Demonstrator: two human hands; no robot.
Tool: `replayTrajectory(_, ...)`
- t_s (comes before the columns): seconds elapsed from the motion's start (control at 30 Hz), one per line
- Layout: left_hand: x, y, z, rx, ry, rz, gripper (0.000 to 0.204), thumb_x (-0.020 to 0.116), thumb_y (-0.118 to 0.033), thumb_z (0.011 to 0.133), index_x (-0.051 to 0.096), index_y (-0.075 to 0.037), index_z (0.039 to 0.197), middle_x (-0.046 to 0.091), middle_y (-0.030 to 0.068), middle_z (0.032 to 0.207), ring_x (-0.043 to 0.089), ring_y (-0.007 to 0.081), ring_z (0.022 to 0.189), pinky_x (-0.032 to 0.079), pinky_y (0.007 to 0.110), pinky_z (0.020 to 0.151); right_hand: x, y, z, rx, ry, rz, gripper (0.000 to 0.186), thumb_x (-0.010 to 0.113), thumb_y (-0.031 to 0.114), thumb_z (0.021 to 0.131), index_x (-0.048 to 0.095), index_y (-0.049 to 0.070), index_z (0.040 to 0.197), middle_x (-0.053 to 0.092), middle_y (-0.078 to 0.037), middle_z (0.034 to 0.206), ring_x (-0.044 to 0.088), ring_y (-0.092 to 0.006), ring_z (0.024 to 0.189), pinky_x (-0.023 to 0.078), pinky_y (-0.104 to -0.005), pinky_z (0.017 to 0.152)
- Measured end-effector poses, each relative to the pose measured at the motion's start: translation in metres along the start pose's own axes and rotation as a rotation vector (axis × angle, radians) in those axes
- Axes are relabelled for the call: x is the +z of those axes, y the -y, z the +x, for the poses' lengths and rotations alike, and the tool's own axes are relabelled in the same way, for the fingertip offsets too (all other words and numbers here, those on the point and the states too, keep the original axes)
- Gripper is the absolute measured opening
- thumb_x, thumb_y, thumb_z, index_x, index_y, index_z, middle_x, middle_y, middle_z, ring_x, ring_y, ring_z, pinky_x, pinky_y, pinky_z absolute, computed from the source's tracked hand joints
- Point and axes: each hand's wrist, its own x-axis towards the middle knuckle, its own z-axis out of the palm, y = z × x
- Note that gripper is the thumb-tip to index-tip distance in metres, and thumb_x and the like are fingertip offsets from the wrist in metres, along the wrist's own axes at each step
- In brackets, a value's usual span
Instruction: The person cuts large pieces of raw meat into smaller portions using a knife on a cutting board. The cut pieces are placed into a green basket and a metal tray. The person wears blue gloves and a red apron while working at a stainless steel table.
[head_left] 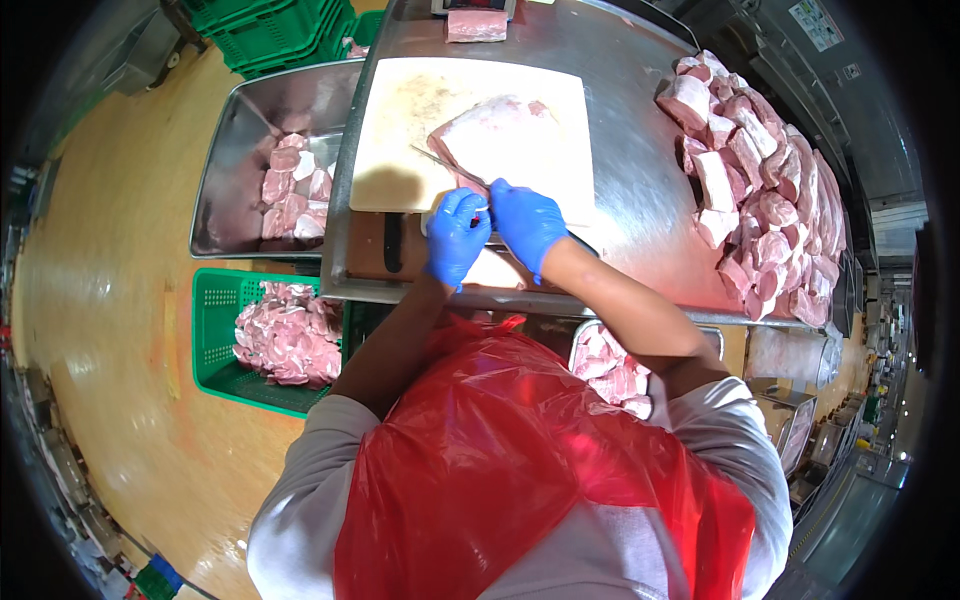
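Note:
Both of my hands wear blue gloves and are close together at the near edge of a white cutting board (395, 95). My right hand (527, 220) is closed on a thin-bladed knife (435, 158), its tip pointing to the far left. Beside it, my left hand (458, 238) makes a fist; a small white and dark red bit shows at its fingers, too little to name. On the board, just beyond my hands, lies a large pale piece of meat (500, 130), with the blade along its near left side. My gloves hide the knife's handle.
A heap of meat pieces (765, 190) covers the steel table's right end. To the left stand a steel tub (225, 200) and a green crate (215, 345), both with meat. A black elongated thing (392, 242) lies by the board's near left corner. Green crates (265, 35) are stacked far left.

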Motion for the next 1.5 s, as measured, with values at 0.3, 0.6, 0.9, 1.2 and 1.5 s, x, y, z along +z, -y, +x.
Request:
replayTrajectory(0.3, -0.112, 0.051, -0.015, -0.257, -0.340, 0.037, 0.012, 0.072, -0.001, 0.077, 0.068, -0.007, 0.087, 0.065, 0.0050, 0.085, 0.061, 0.0161, 0.080, 0.051, 0.031, 0.071, -0.015, -0.082, -0.102, 0.006, 0.118, -0.237, 0.027, 0.056, 0.012, 0.095, 0.048, 0.004, 0.119, 0.067, -0.024, 0.086, 0.068, -0.0425, 0.077, 0.053, -0.0527, 0.064)
replayTrajectory(0.6, -0.232, 0.060, 0.003, -0.372, 0.167, 0.438, 0.049, 0.063, -0.003, 0.086, 0.056, -0.001, 0.134, 0.064, 0.0222, 0.123, 0.065, 0.0349, 0.109, 0.053, 0.042, 0.096, 0.028, -0.014, -0.063, -0.132, -0.338, 0.326, 0.023, 0.056, -0.002, 0.091, 0.046, -0.008, 0.110, 0.059, -0.023, 0.071, 0.059, -0.0429, 0.062, 0.046, -0.0473, 0.054)
replayTrajectory(0.9, -0.088, 0.003, 0.077, -0.066, 0.093, -0.086, 0.021, 0.063, 0.004, 0.085, 0.066, -0.004, 0.105, 0.068, 0.0159, 0.089, 0.067, 0.0312, 0.074, 0.054, 0.038, 0.066, 0.023, 0.036, 0.005, 0.040, -0.218, 0.157, 0.021, 0.052, 0.010, 0.095, 0.045, -0.004, 0.108, 0.065, -0.030, 0.077, 0.065, -0.0481, 0.072, 0.052, -0.0560, 0.065)
replayTrajectory(1.2, -0.069, 0.002, 0.067, -0.117, -0.016, -0.072, 0.037, 0.070, -0.002, 0.085, 0.061, -0.002, 0.120, 0.063, 0.0173, 0.101, 0.065, 0.0264, 0.081, 0.055, 0.036, 0.069, -0.007, 0.012, -0.124, 0.195, -0.003, -0.037, 0.017, 0.053, 0.010, 0.097, 0.045, 0.000, 0.108, 0.063, -0.030, 0.074, 0.064, -0.0487, 0.068, 0.048, -0.0582, 0.058)
replayTrajectory(1.5, -0.037, 0.044, 0.092, -0.384, 0.020, -0.320, 0.009, 0.071, -0.003, 0.072, 0.065, -0.003, 0.078, 0.063, 0.0065, 0.075, 0.062, 0.0133, 0.075, 0.051, 0.029, 0.070, -0.001, 0.043, -0.017, 0.121, -0.226, 0.076, 0.022, 0.050, 0.009, 0.095, 0.049, -0.006, 0.112, 0.065, -0.031, 0.077, 0.064, -0.0491, 0.072, 0.050, -0.0571, 0.064)
